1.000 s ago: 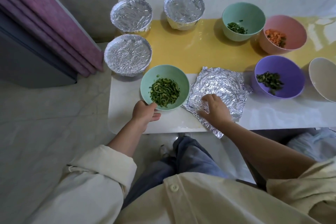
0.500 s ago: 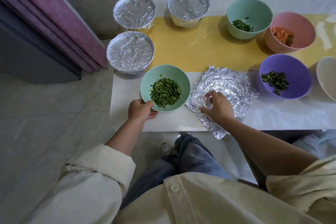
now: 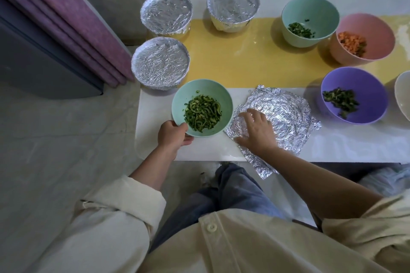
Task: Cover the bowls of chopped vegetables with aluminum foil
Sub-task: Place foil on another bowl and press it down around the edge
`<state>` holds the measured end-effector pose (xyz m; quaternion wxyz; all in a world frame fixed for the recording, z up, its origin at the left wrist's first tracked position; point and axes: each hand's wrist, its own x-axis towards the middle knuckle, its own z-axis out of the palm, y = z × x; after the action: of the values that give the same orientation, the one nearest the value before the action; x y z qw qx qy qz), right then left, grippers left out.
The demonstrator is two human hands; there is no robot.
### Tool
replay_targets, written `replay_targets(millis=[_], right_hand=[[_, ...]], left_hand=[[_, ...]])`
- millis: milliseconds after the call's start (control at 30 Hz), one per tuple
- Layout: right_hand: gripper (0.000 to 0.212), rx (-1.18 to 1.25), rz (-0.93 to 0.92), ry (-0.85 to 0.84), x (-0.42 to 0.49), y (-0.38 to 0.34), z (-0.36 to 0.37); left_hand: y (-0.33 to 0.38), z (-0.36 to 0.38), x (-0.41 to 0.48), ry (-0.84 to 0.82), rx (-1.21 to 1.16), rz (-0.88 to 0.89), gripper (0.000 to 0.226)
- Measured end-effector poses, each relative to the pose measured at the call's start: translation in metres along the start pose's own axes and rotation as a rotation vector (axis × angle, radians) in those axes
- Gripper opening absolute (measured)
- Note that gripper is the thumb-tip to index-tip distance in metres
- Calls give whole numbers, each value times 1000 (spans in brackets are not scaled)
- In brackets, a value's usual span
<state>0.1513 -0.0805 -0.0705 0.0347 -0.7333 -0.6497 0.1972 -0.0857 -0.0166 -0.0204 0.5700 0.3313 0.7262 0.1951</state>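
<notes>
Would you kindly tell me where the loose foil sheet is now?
In the head view, the loose foil sheet lies at the near edge of the table, between the near green bowl and the purple bowl, under the right hand, one corner overhanging.

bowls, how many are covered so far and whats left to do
Done: three foil-covered bowls at the far left. In hand: the left hand grips the near green bowl while the right hand rests on the foil sheet. Remaining: the far green bowl, pink bowl and purple bowl stand open; the white bowl is cut off.
</notes>
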Motion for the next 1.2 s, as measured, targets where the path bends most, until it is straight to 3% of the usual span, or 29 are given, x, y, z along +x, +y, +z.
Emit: replay_targets(millis=[133,333,400,467,567,667,733,800,900,967,1100,1200], right_hand=[[68,152,-55,22,3,12,-3],[17,362,14,133,6,17,-19],[4,450,174,249,9,11,-33],[10,549,258,455,15,2,-52],[8,623,133,645,23,-21,-84],[5,529,-213,560,19,-51,-101],[14,355,-437,464,11,-67,-96],[22,213,-559,371,-1,-81,-79],[19,138,-680,270,-15,-89,-48],[22,121,-705,190,-21,-86,-32],[57,180,-647,13,-28,-83,-36],[54,293,-492,139,-16,-77,-54]], left_hand=[[-1,1,0,9,-12,-1,16],[0,2,-1,6,-19,-12,15],[1,3,-2,6,9,-5,16],[2,3,-2,5,25,-2,15],[6,9,-5,-10,38,0,15],[7,15,-7,-61,52,-15,18],[6,16,-6,-95,53,-21,34],[7,12,-7,-59,19,-27,56],[11,0,-8,62,-94,-50,79],[13,-7,-11,71,-88,-20,74],[5,-10,-4,80,134,189,26],[7,-5,-4,146,140,199,21]])
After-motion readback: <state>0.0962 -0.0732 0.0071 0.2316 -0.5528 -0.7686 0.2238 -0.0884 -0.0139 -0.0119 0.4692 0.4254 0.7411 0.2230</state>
